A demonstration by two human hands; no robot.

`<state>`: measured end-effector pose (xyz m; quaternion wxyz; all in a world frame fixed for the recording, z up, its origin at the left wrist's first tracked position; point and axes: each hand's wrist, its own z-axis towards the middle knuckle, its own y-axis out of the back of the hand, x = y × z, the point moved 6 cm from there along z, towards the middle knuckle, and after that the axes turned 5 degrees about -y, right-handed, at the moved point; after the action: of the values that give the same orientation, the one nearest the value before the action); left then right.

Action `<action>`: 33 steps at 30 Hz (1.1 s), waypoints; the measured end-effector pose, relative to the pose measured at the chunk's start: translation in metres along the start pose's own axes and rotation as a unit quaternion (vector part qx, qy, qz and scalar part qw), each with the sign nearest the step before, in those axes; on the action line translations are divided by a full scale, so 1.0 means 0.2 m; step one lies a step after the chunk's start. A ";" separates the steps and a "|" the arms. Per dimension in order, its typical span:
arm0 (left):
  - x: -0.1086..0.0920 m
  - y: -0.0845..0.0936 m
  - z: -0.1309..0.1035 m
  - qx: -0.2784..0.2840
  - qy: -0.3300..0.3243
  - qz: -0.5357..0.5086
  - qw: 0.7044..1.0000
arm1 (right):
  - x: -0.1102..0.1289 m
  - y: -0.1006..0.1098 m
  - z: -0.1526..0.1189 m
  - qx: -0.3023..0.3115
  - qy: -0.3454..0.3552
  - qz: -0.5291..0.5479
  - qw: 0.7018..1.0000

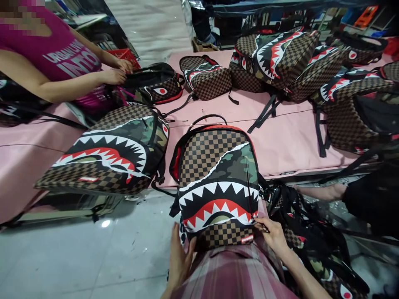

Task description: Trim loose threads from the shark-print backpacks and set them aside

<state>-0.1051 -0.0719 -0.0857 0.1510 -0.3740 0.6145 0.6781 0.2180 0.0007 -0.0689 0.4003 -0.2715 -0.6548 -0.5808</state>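
Observation:
A backpack (218,166) with brown-and-black checks, a camouflage patch and a red-and-white shark mouth stands upright at the table's near edge, its front towards me. Against its lower left side rests my left hand (181,257), fingers stretched and thumb apart. My right hand (272,232) is at the lower right of the front panel, below a dark vertical slit. Its fingers are pinched together around something small and dark that I cannot make out. Another shark-mouth backpack (115,153) lies on the table to the left.
More such backpacks (277,58) are piled along the back and right of the pink table (218,106). Across from me, a person in a magenta shirt (71,54) handles a dark bag (152,85). Bags (311,232) lie low at right, near another person's arm (324,192).

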 end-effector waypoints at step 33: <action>-1.01 -0.36 0.49 0.118 -0.166 0.293 0.934 | 0.30 -0.10 0.50 -0.034 0.232 -0.258 0.937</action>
<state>0.0470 0.0863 -0.0010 0.0885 -0.0395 0.7386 0.6672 0.1495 0.0884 -0.0300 0.3679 0.0359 -0.5708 -0.7332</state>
